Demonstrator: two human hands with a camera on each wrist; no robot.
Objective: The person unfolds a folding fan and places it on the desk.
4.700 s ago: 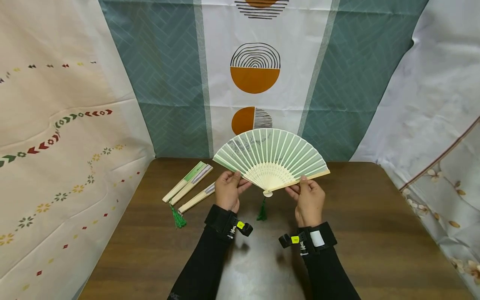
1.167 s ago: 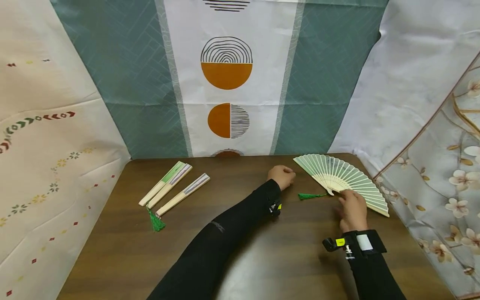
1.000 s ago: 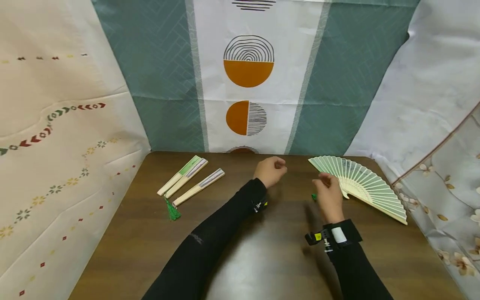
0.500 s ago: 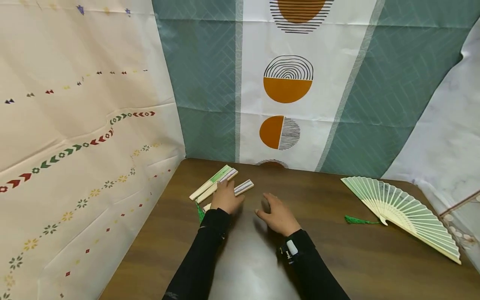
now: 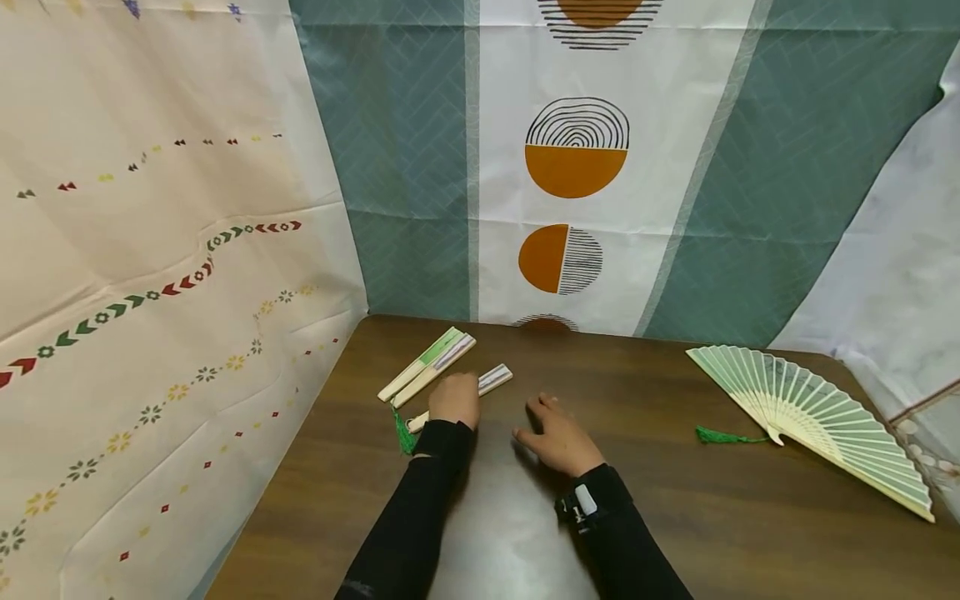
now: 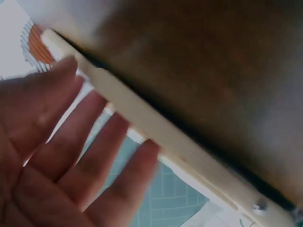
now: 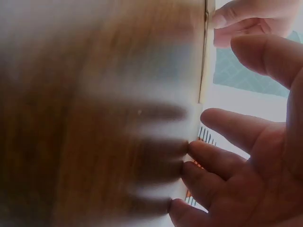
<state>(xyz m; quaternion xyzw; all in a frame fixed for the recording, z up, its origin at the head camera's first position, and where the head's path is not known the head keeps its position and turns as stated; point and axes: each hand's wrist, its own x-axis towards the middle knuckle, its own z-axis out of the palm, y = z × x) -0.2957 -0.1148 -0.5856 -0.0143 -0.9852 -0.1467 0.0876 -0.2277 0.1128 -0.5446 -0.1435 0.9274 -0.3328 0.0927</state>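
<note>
My left hand (image 5: pixel 456 400) bends down over a folded hand fan (image 5: pixel 497 378), thumb and fingertips at its long pale sticks. In the left wrist view that fan (image 6: pixel 142 118) runs diagonally, its near edge covering the fingertips. My right hand (image 5: pixel 561 436) hovers low over the tabletop to the right of this fan, fingers spread and relaxed, holding nothing. Two more folded fans, one with a green edge (image 5: pixel 422 364) and one with a greyish edge (image 5: pixel 434 372), lie side by side beyond the left hand. A green tassel (image 5: pixel 403 430) trails beside the left wrist.
An open pale-green fan (image 5: pixel 810 417) lies spread at the table's right side, its green tassel (image 5: pixel 726 436) pointing left. The brown wooden table (image 5: pixel 645 517) ends at a patterned cloth backdrop (image 5: pixel 412 167); another cloth (image 5: pixel 187 333) hangs along the left.
The open fan was held in both hands, then laid at the right and let go. Both hands have moved left; the left hand now curls over the nearest folded fan.
</note>
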